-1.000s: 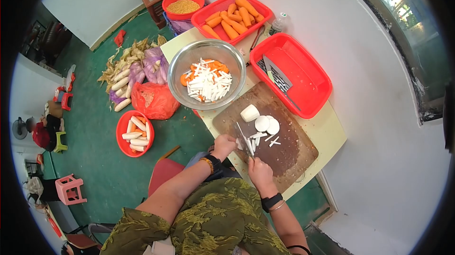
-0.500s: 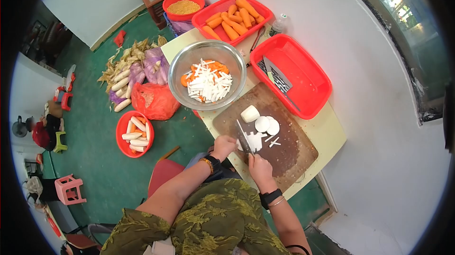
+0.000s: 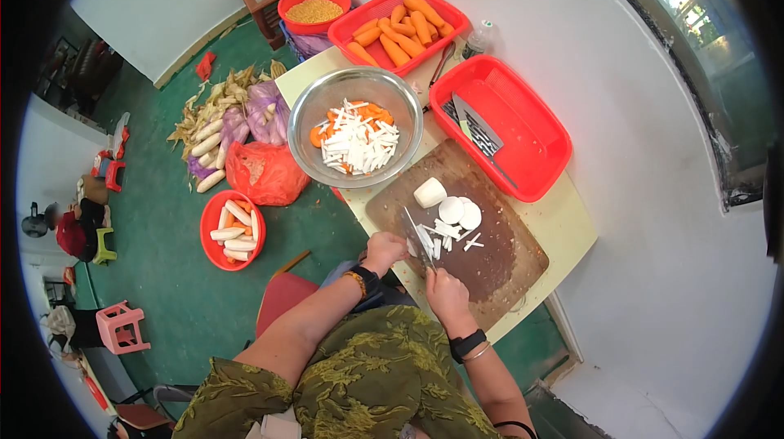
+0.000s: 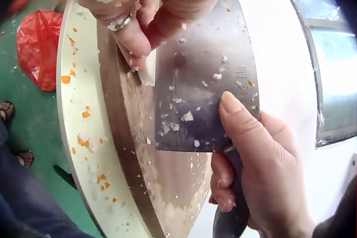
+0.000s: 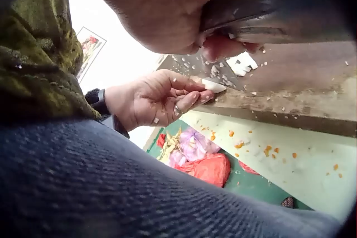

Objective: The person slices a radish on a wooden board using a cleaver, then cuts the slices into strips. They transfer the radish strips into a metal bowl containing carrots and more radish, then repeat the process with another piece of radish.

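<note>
With its thumb on the blade's side and fingers round the handle, my right hand [image 3: 448,296] holds a cleaver [image 4: 195,93] flecked with white bits. My left hand [image 3: 384,253] pinches a white radish piece [image 5: 213,85] close beside the blade, over the near left edge of the wooden cutting board [image 3: 514,271]. On the blade's right side lie cut radish strips [image 3: 445,235]. Round radish slices [image 3: 469,214] and a thick radish chunk [image 3: 429,193] rest farther up the board.
A steel bowl [image 3: 298,145] of carrot and radish pieces stands beyond the board. At the right is a red basin [image 3: 531,124] with a knife and a grater-like tool. Behind sits a red basket [image 3: 457,18] of carrots. A red bucket [image 3: 209,247] of radishes stands on the floor.
Half a second ago the white pieces beside the blade lay as one clump; now they are spread as separate strips. Both hands keep almost the same place, and the blade has shifted slightly left.
</note>
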Demonstrator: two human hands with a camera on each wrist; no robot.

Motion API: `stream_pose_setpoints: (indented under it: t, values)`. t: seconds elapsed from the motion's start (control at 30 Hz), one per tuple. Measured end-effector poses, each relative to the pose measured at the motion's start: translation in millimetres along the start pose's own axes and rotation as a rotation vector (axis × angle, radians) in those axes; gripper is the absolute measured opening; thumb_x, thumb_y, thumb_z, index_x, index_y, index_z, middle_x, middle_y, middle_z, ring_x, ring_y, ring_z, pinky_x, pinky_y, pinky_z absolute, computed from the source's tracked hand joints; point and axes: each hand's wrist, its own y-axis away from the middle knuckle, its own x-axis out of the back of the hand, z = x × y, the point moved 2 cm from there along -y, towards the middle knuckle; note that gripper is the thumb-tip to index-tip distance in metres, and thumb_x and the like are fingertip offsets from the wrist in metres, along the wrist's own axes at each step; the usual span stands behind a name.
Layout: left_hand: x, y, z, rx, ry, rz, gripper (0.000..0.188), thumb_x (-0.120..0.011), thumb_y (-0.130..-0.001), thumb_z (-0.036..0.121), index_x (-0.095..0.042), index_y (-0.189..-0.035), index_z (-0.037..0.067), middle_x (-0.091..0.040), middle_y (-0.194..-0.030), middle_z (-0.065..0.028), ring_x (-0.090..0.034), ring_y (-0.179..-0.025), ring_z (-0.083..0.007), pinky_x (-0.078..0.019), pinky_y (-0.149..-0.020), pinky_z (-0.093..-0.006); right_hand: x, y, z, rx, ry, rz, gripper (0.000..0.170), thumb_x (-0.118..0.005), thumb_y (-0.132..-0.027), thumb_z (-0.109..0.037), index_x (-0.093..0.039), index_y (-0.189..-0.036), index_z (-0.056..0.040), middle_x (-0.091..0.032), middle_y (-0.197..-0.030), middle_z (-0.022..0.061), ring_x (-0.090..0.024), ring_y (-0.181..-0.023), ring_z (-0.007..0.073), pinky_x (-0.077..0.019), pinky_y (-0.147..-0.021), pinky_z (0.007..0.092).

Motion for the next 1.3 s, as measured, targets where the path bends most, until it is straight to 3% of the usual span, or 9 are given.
stream_pose_setpoints:
  t: [0.1,0.2,0.3,0.43,0.53,0.83,1.03,1.23,1.3]
  values:
    - [-3,2,4,0.001,-0.14,0.022,0.011,-0.063,-0.077,-0.004,-0.063,-0.083,-0.012,-0.067,-0.079,-0.0159,-0.068,-0.067,-0.021,-0.058,-0.062,-0.0275,0,3,4,-0.011,0.043,-0.019,0.037,-0.049,-0.095,-0.031,-0.057,-0.073,-0.0025,-0.063,-0.067,0.0225,-0.063,-0.062,0.0413,-0.0505,-0.056,0.0506]
    - [-5,-1,1,-0.025,-0.039,-0.017,0.009,-0.064,-0.076,-0.004,-0.065,-0.081,-0.012,-0.067,-0.077,-0.0162,-0.068,-0.066,-0.0205,-0.0577,-0.061,-0.0268,-2,2,4,-0.041,0.06,-0.024,0.037,-0.049,-0.095,-0.031,-0.056,-0.073,-0.0026,-0.062,-0.065,0.0224,-0.063,-0.063,0.0411,-0.0509,-0.057,0.0503]
    - [-7,-3,-3,-0.058,-0.237,-0.022,0.009,-0.064,-0.076,-0.004,-0.065,-0.081,-0.012,-0.067,-0.078,-0.0165,-0.068,-0.066,-0.0199,-0.0578,-0.061,-0.0266,-8,-6,7,-0.057,0.064,-0.031,0.037,-0.049,-0.095,-0.031,-0.057,-0.073,-0.0024,-0.062,-0.064,0.0226,-0.063,-0.063,0.0414,-0.0511,-0.057,0.0499]
    - [8,-4,-7,-0.031,-0.037,0.025,0.011,-0.066,-0.078,-0.001,-0.064,-0.085,-0.01,-0.067,-0.08,-0.0134,-0.068,-0.067,-0.0193,-0.0579,-0.061,-0.0266,1,-8,17,-0.057,-0.024,-0.002,0.037,-0.048,-0.095,-0.031,-0.057,-0.074,-0.0023,-0.061,-0.063,0.0235,-0.062,-0.063,0.0424,-0.0503,-0.057,0.0502]
    - [4,-2,-8,-0.089,0.0,0.031,0.02,-0.068,-0.074,0.009,-0.068,-0.085,-0.008,-0.068,-0.072,-0.012,-0.068,-0.062,-0.0146,-0.0535,-0.055,-0.0252,8,-5,12,-0.045,-0.088,0.038,0.036,-0.048,-0.096,-0.03,-0.057,-0.074,-0.002,-0.06,-0.063,0.0242,-0.061,-0.063,0.0433,-0.0493,-0.057,0.0509]
    - [-14,17,24,-0.168,-0.506,0.037,0.029,-0.076,-0.071,0.024,-0.066,-0.073,-0.003,-0.065,-0.061,-0.0113,-0.066,-0.058,-0.0182,-0.0522,-0.057,-0.0298,12,0,8,-0.047,-0.158,0.103,0.036,-0.05,-0.095,-0.029,-0.057,-0.075,-0.001,-0.059,-0.063,0.0258,-0.059,-0.062,0.0452,-0.0475,-0.056,0.0519]
    - [-17,12,17,-0.237,-0.428,0.088,0.021,-0.071,-0.068,0.017,-0.066,-0.07,-0.003,-0.065,-0.059,-0.0123,-0.066,-0.055,-0.0194,-0.0524,-0.058,-0.03,13,6,14,-0.101,-0.151,0.06,0.038,-0.049,-0.095,-0.031,-0.058,-0.075,-0.0004,-0.059,-0.064,0.0264,-0.059,-0.064,0.0461,-0.0473,-0.057,0.0527]
    - [-15,-4,1,-0.125,-0.226,0.035,0.017,-0.066,-0.07,0.009,-0.068,-0.078,-0.006,-0.066,-0.064,-0.0126,-0.067,-0.057,-0.0178,-0.0538,-0.057,-0.0279,9,9,13,-0.125,-0.16,0.032,0.039,-0.048,-0.095,-0.033,-0.058,-0.076,0.0001,-0.059,-0.066,0.0273,-0.06,-0.066,0.0467,-0.0475,-0.06,0.0536]
    - [-15,-3,1,-0.064,-0.136,0.015,0.014,-0.067,-0.074,0.004,-0.065,-0.082,-0.008,-0.067,-0.073,-0.0125,-0.068,-0.061,-0.0175,-0.0548,-0.056,-0.0258,8,9,14,-0.13,-0.156,0.027,0.039,-0.048,-0.095,-0.033,-0.058,-0.076,0.0002,-0.059,-0.066,0.0273,-0.06,-0.067,0.0466,-0.0477,-0.06,0.0536]
